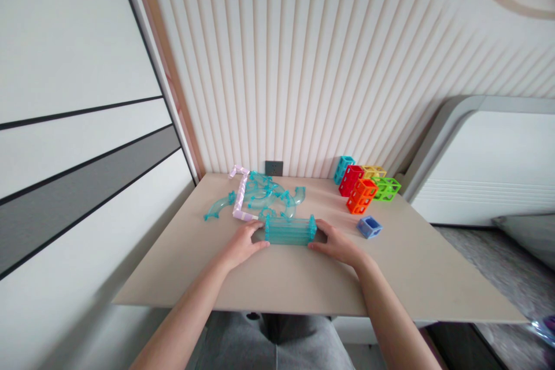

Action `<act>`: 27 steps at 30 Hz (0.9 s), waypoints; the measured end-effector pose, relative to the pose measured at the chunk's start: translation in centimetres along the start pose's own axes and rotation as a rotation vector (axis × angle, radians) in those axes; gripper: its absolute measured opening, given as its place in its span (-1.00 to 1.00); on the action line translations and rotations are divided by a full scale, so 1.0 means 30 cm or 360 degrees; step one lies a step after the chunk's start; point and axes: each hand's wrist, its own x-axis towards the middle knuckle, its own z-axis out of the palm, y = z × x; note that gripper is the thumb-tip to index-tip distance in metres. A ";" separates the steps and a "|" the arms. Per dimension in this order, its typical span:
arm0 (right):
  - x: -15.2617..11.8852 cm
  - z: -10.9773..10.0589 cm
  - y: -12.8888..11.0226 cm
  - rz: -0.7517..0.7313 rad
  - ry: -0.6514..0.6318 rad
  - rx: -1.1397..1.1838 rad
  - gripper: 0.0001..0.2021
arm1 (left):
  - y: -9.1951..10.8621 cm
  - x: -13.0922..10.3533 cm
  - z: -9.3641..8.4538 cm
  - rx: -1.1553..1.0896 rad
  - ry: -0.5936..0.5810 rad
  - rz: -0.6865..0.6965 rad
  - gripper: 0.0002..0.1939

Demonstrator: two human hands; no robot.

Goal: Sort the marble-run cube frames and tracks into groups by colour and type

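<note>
A neat stack of see-through teal track pieces (289,232) lies sideways on the table in front of me. My left hand (243,244) grips its left end, thumb at the near side and fingers behind. On the right end, my right hand (337,243) holds it the same way. Just beyond the stack is a loose heap of teal curved track pieces (260,191). One curved teal piece (219,206) lies apart on the left. A bent pale purple piece with a white pattern (240,195) lies beside the heap.
At the table's (295,283) right rear stand open-framed blocks: a teal one (344,170), a red one (350,181), an orange one (361,196), a yellow one (373,171) and a green one (387,189). A blue block (369,226) sits nearer. Behind is a ribbed wall with a black socket (274,168).
</note>
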 end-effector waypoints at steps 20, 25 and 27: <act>-0.011 0.012 0.018 -0.0035 0.0039 0.0033 -0.52 | 0.000 0.001 0.019 0.0030 0.0031 -0.0054 -0.63; -0.042 -0.005 0.052 -0.0004 0.0128 0.0050 -0.53 | 0.021 0.016 0.070 0.0087 0.0047 -0.0083 -0.62; -0.052 -0.017 0.065 0.0013 0.0154 0.0033 -0.58 | 0.037 0.029 0.096 0.0113 0.0057 -0.0105 -0.61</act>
